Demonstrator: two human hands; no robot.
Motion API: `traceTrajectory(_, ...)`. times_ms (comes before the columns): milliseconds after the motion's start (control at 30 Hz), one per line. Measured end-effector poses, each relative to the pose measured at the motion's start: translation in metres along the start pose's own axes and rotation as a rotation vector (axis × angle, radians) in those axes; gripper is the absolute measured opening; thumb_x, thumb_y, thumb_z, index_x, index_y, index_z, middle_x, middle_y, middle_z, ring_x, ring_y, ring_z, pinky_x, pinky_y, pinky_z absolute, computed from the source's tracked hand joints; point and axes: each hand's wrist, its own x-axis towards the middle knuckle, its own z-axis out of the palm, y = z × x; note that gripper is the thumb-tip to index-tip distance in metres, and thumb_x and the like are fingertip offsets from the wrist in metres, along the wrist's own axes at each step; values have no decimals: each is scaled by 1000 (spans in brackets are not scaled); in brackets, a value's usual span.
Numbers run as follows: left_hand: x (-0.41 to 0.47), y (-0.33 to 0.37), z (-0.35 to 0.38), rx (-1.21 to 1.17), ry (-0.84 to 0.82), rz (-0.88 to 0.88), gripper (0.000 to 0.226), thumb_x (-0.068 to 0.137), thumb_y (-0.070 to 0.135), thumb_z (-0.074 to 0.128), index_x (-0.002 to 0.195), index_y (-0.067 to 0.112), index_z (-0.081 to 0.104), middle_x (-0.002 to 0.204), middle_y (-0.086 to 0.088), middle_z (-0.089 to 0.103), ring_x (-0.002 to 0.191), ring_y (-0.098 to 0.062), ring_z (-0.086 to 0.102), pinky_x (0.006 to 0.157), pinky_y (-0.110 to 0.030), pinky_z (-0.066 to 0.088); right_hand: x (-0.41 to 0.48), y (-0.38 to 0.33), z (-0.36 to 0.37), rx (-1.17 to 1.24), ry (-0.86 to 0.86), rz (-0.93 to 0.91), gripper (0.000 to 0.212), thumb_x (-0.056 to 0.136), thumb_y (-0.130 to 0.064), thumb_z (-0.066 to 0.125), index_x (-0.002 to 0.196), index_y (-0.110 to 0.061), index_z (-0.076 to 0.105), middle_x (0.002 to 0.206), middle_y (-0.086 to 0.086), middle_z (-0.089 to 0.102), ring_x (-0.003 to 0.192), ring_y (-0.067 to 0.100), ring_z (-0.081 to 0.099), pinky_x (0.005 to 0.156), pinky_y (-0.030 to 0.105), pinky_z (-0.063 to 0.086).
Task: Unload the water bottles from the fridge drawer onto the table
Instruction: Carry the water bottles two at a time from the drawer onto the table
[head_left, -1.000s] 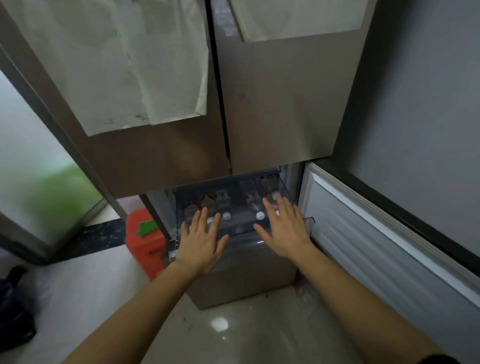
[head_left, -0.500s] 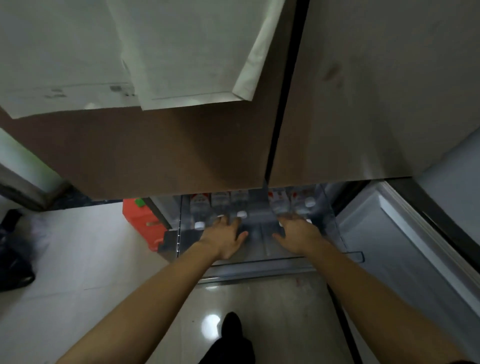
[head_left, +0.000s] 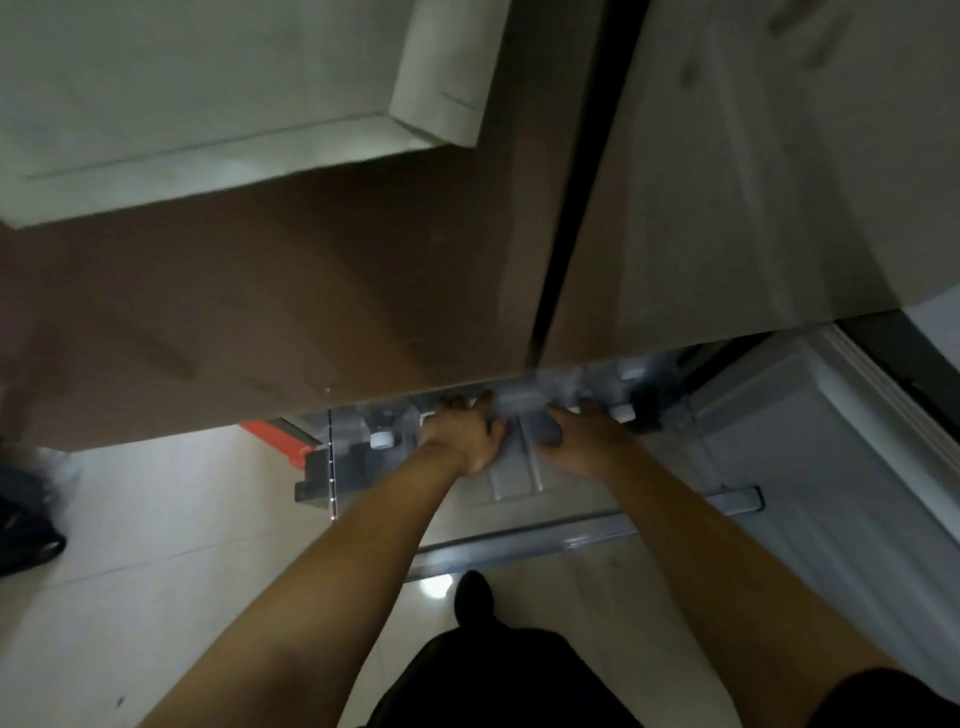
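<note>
The clear fridge drawer (head_left: 582, 532) is pulled out below the two closed upper fridge doors. Several water bottles stand at its back, mostly hidden under the door edge; one white cap (head_left: 382, 440) shows at the left and another (head_left: 622, 413) at the right. My left hand (head_left: 462, 439) reaches down among the bottles left of centre. My right hand (head_left: 589, 444) reaches in beside it, to the right. The fingertips of both hands are blurred and partly hidden among the bottles, so whether they grip anything is unclear.
The lower fridge door (head_left: 810, 447) stands open at the right, close to my right arm. A red container (head_left: 275, 437) sits on the floor left of the drawer. A dark bag (head_left: 26, 519) lies at the far left. My foot (head_left: 472, 592) is just before the drawer.
I have leaned in closer to the fridge. Both hands have gone from hovering open over the drawer front to reaching deep among the bottles at its back.
</note>
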Motion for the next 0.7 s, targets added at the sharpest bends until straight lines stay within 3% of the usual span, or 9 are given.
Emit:
traceTrajectory(133,-21,5,3,-56,49,74,43,103,37,38,141,20,48,135,-21,58,121,-39,52,98,-38,41,-14,-10,-1,5,8,-62,53,99,-43,52,146,-22,44,148,9,48,129,31,50,103,38,43)
traceTrajectory(267,-54,1,13,-76,-48,20,47,91,34,61,136,28,48,139,-13,54,130,-33,47,101,-34,41,-30,-13,-4,39,21,-79,37,92,-49,56,120,-27,64,127,4,64,105,25,61,85,33,51)
traceTrajectory(367,-74,-1,16,-82,-6,-24,48,88,32,66,131,24,47,134,-15,56,124,-34,51,97,-35,43,-47,-9,-8,20,97,-137,21,88,-40,62,107,-32,68,118,0,67,102,25,63,75,27,45)
traceTrajectory(500,-99,7,3,-124,263,-73,45,92,34,60,130,17,44,124,-19,58,116,-37,53,87,-41,49,-83,-2,-8,2,406,-262,13,86,-30,65,98,-34,68,100,-1,70,93,23,65,66,25,39)
traceTrajectory(600,-122,21,-6,-230,592,-64,32,89,36,54,113,15,54,108,-17,64,104,-36,53,77,-40,48,-110,-4,-11,46,619,-320,11,87,-33,63,98,-34,66,92,0,71,88,26,65,61,27,35)
traceTrajectory(700,-140,37,-14,-333,851,-67,27,83,38,50,95,18,63,93,-10,68,90,-30,54,69,-37,46,-127,-8,-20,207,716,-258,18,88,-42,62,104,-33,64,90,3,73,87,31,66,63,31,44)
